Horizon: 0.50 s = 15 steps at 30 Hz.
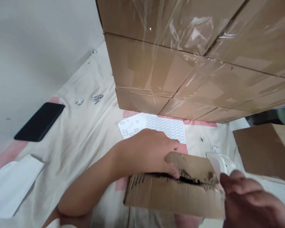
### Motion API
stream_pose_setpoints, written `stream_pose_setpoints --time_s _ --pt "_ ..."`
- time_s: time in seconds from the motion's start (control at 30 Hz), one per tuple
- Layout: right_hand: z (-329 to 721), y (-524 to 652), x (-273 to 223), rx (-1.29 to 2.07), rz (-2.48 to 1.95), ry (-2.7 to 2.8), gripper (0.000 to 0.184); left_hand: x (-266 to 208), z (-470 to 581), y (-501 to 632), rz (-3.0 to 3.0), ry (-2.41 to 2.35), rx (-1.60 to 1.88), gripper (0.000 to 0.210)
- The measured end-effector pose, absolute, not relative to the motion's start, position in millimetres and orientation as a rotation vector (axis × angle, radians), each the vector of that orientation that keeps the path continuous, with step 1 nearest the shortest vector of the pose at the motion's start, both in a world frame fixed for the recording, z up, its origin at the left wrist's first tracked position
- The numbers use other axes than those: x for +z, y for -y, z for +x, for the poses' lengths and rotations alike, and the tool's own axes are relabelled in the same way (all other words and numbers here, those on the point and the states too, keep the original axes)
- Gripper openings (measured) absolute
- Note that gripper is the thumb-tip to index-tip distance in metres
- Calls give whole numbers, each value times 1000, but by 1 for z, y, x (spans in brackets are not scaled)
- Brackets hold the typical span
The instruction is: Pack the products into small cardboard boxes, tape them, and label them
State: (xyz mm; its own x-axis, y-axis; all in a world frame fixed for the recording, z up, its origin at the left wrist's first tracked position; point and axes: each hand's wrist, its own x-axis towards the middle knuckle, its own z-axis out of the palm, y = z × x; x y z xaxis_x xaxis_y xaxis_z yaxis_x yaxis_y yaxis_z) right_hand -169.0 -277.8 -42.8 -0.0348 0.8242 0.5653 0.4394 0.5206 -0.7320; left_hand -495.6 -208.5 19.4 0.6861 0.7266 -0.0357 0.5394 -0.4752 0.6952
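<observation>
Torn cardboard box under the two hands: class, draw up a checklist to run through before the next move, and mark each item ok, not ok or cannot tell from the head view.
1. Left hand steadies the torn cardboard box, fingers pressed at the ripped opening: ok.
2. Right hand has a firm hold on the white object: cannot tell, blurred.
3. Box top torn open along its edge: ok.
4. Contents of the box visible: cannot tell, the gap is dark.
5. Label sheet lies apart from the box: ok.
6. Black phone well away from the hands: ok.
</observation>
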Motion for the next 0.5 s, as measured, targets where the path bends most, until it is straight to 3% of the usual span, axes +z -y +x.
stream_pose_setpoints --time_s 0.07,0.2,0.33,0.5 --pt "-168 238 -51 524 -1173 1484 37 22 -504 201 2187 -988 286 35" --pt "-187 155 -85 507 -1680 1677 38 19 -498 199 2221 -973 301 31" --pt "-209 128 -127 383 -1867 1772 59 18 -494 203 2156 -953 262 24" --pt "-218 144 -142 336 -1829 1880 58 20 -534 179 1977 -1229 269 44"
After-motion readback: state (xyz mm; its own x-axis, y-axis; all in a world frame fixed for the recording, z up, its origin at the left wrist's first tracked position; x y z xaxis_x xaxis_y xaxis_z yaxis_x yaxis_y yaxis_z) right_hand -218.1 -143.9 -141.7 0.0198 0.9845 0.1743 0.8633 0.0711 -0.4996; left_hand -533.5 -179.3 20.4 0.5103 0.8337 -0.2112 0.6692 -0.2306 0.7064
